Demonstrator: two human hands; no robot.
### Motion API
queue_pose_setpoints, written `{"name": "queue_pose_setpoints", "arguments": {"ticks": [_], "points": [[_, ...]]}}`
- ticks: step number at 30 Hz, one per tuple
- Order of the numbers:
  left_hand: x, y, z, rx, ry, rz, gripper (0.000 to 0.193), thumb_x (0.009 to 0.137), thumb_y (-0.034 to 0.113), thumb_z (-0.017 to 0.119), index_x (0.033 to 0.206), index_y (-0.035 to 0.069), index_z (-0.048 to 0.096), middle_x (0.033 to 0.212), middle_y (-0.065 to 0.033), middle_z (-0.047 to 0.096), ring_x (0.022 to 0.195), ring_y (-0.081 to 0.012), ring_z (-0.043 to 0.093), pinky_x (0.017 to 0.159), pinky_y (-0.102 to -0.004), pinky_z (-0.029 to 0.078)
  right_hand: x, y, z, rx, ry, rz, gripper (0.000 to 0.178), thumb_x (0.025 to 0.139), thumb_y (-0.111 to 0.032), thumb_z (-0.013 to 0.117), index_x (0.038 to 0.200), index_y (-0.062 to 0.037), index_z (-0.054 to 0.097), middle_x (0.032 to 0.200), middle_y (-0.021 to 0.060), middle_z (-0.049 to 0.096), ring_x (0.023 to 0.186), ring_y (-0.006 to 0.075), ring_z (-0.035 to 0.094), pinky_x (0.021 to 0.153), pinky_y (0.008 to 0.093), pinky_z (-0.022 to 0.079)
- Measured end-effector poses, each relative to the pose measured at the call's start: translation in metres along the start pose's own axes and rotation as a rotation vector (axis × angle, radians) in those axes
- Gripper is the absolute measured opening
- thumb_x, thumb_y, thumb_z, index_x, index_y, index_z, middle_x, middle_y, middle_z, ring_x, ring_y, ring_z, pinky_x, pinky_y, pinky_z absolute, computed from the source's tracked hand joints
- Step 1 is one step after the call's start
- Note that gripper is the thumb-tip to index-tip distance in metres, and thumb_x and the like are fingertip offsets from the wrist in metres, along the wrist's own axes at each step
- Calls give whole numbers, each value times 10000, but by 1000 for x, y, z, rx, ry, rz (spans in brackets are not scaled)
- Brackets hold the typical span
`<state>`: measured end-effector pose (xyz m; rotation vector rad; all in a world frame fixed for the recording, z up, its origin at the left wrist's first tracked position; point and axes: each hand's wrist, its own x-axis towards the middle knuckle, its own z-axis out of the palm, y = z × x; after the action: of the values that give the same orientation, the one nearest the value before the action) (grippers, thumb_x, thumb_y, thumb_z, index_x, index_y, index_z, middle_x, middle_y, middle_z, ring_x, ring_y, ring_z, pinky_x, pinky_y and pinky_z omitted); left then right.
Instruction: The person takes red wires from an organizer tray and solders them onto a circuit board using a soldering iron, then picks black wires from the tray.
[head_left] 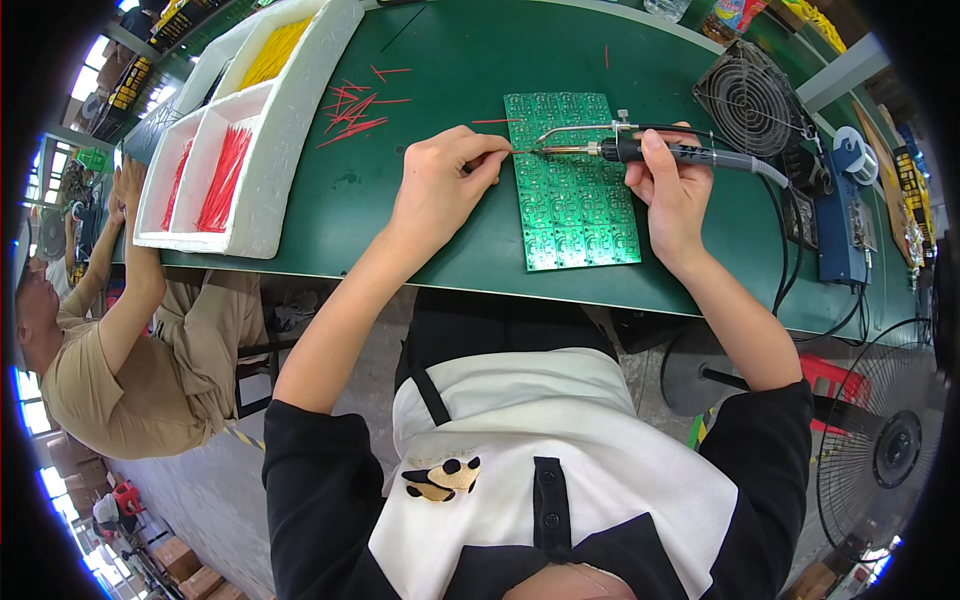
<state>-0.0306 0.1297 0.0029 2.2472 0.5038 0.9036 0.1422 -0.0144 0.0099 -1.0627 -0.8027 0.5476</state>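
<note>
A panel of green circuit boards (580, 215) lies flat on the green table. My right hand (675, 185) grips a soldering iron (625, 150) with a black handle and a thin metal feed tube fixed along it. Its tip reaches over the panel's upper left part. At the panel's left edge, my left hand (445, 185) pinches a short red wire (520, 152), its end close to the iron's tip. Another red wire (492, 121) lies at the board's edge just above. Loose red wires (350, 115) are scattered on the table beyond my left hand.
A white foam box (270, 190) with red and yellow wires stands at the left. To the right are a small fan (752, 100), a solder spool (853, 152) and a blue box unit (838, 235). Another person (120, 350) sits at the left; a floor fan (895, 450) stands lower right.
</note>
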Motion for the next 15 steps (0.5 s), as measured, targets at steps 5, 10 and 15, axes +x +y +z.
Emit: {"name": "queue_pose_setpoints", "arguments": {"ticks": [5,10,15], "points": [[0,-1,0,-2,2,-3,96,781,-20,615,860,4,665,694,-50,591,579,-106,610,518,-210,470,0,-1,0,4,29,18,131,884,-165,574,872,-43,528,662,18,529,528,40,468,427,168,306],[-2,-1,-1,10,10,1,106,771,-15,624,859,18,672,706,-53,604,576,-107,609,515,-210,466,0,-2,3,-15,104,-31,162,907,-190,523,882,-30,528,602,32,514,461,44,386,406,175,273],[-3,10,-10,9,44,48,207,749,23,661,956,40,655,865,-72,640,627,-106,607,518,-219,472,0,0,-5,-26,104,-45,158,913,-187,518,857,-40,523,598,35,512,460,51,382,414,186,280]]}}
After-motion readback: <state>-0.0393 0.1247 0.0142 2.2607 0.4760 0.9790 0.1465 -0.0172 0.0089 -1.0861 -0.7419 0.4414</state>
